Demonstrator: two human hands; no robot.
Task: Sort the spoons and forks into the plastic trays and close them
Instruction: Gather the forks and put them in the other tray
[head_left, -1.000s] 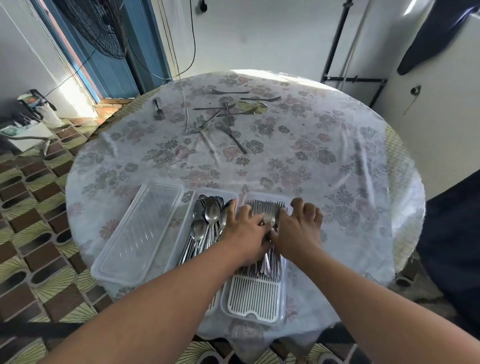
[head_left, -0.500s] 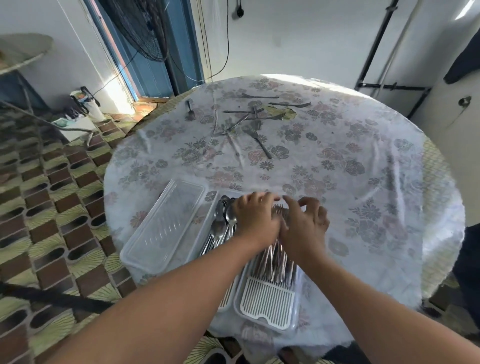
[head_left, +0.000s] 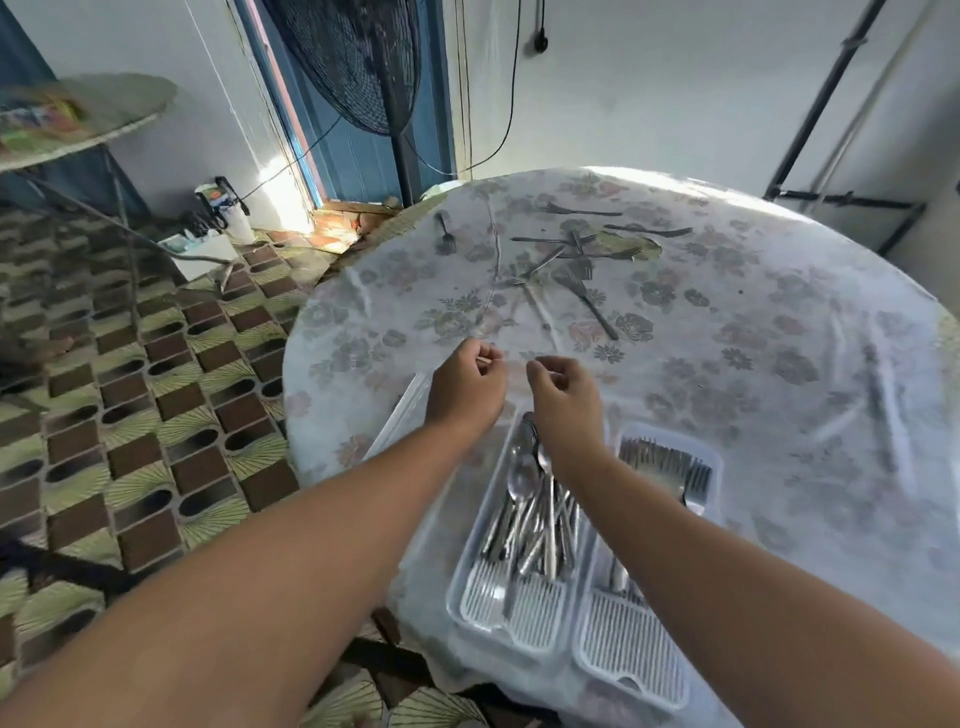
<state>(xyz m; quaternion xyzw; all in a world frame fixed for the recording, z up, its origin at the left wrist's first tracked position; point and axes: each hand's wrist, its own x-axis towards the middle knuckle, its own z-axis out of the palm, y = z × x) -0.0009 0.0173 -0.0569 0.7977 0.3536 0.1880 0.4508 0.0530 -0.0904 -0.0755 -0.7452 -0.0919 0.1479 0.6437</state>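
both hands, left hand and right hand, fingers loosely curled and holding nothing, above the spoon tray beside the fork tray.

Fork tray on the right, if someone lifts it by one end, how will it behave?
The fork tray is thin plastic, so it probably flexes. The forks bunch at its far end, so it is likely end-heavy. Loose, they would probably slide and rattle.

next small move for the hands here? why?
Probably reach both hands forward to the loose forks scattered at the far side of the table. The left hand and right hand hover with loosely curled fingers and nothing in their grip, while the spoon tray and fork tray are partly filled and uncovered, so sorting looks unfinished.
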